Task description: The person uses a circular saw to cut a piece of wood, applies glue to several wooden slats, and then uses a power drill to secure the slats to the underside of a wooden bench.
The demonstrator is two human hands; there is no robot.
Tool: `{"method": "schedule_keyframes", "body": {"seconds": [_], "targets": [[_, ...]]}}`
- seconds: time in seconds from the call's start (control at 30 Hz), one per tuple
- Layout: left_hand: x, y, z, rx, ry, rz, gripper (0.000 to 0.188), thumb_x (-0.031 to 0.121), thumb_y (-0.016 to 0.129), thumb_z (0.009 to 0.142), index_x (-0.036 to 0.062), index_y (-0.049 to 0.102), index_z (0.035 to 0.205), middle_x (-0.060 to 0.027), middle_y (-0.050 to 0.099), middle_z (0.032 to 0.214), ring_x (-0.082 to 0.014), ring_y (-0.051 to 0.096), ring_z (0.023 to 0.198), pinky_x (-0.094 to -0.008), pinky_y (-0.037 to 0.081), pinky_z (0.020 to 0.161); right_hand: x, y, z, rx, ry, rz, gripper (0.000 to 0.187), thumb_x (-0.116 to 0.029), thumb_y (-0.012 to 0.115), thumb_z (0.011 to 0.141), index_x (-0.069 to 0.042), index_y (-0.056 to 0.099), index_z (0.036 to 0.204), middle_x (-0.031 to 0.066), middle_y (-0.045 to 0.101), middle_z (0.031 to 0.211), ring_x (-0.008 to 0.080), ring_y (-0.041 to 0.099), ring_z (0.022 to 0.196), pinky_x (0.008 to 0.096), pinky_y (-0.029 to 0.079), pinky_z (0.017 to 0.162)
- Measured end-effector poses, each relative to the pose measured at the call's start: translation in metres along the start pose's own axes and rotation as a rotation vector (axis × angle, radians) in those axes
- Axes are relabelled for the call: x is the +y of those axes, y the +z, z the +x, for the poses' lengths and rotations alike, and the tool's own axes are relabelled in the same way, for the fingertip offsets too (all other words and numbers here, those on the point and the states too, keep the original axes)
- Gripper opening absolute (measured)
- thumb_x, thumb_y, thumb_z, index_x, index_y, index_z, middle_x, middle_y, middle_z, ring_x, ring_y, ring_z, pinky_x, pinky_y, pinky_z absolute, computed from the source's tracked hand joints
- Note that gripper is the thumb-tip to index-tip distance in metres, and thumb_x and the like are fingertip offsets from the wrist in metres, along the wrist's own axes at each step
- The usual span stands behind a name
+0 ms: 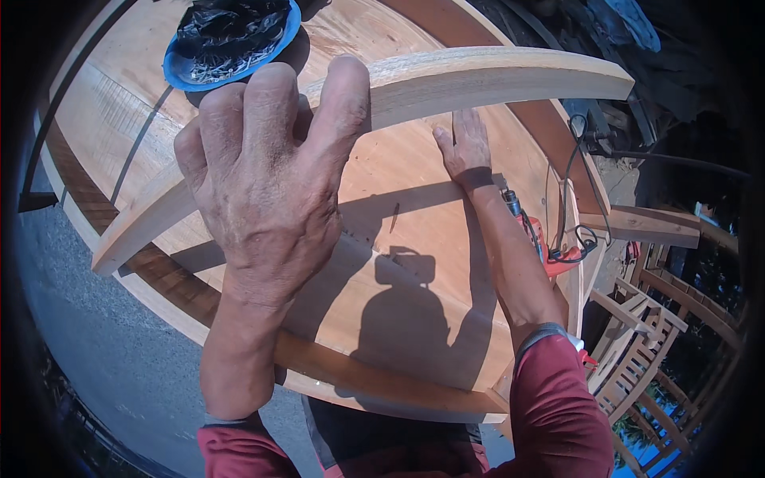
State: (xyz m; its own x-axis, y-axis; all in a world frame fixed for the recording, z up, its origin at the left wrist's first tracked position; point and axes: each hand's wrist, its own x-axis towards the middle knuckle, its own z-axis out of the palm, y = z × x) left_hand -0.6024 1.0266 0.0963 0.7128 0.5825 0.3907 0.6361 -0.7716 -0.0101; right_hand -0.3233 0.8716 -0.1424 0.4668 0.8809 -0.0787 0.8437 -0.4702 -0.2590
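My left hand is raised close to the camera and grips a long pale wooden slat that runs from the lower left to the upper right above the work surface. My right hand lies flat, fingers together, on a wide wooden panel, just below the slat's far part. A single screw lies loose on the panel between my two arms. My head's shadow falls on the panel near its front edge.
A blue dish holding a black bag and several screws sits at the panel's far left. A red power drill with a black cable lies at the right edge. Wooden chair frames stand to the right. Grey pavement lies below left.
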Motion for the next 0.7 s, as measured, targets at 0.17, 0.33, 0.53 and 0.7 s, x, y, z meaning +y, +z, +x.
{"method": "schedule_keyframes", "body": {"seconds": [0.17, 0.33, 0.53, 0.7], "targets": [[-0.037, 0.002, -0.011, 0.148, 0.063, -0.012, 0.046, 0.014, 0.068, 0.081, 0.0222, 0.060, 0.125, -0.0001, 0.046, 0.095, -0.0203, 0.048, 0.091, -0.0405, 0.037, 0.082, -0.169, -0.018, -0.104, -0.420, -0.760, 0.256, 0.073, -0.046, 0.061, 0.096, 0.001, 0.046, 0.150, 0.0250, 0.045, 0.153, 0.0398, 0.035, 0.149, 0.0508, 0.023, 0.126], [0.002, -0.002, 0.006, 0.094, 0.093, -0.150, 0.048, 0.018, 0.065, 0.084, 0.0134, 0.059, 0.131, -0.0045, 0.048, 0.095, -0.0217, 0.050, 0.087, -0.0398, 0.038, 0.077, -0.144, -0.063, -0.131, -0.538, -1.075, 0.398, 0.065, -0.046, 0.066, 0.090, -0.011, 0.056, 0.144, 0.0132, 0.054, 0.150, 0.0310, 0.043, 0.146, 0.0485, 0.025, 0.127], [-0.007, -0.001, -0.007, 0.130, 0.153, -0.125, 0.050, 0.021, 0.062, 0.084, 0.0087, 0.059, 0.132, -0.0058, 0.051, 0.096, -0.0223, 0.050, 0.087, -0.0395, 0.038, 0.077, -0.194, -0.053, -0.149, -0.453, -0.617, 0.308, 0.065, -0.038, 0.076, 0.083, -0.016, 0.058, 0.142, 0.0199, 0.057, 0.143, 0.0412, 0.049, 0.137, 0.0562, 0.032, 0.118], [0.027, -0.008, 0.009, 0.105, 0.213, -0.211, 0.044, 0.021, 0.063, 0.083, 0.0047, 0.060, 0.125, -0.0071, 0.051, 0.094, -0.0220, 0.051, 0.087, -0.0378, 0.040, 0.075, -0.142, -0.051, -0.213, -0.142, -0.315, 0.328, 0.062, -0.038, 0.074, 0.087, -0.004, 0.059, 0.137, 0.0258, 0.055, 0.143, 0.0441, 0.046, 0.140, 0.0577, 0.027, 0.122]]}}
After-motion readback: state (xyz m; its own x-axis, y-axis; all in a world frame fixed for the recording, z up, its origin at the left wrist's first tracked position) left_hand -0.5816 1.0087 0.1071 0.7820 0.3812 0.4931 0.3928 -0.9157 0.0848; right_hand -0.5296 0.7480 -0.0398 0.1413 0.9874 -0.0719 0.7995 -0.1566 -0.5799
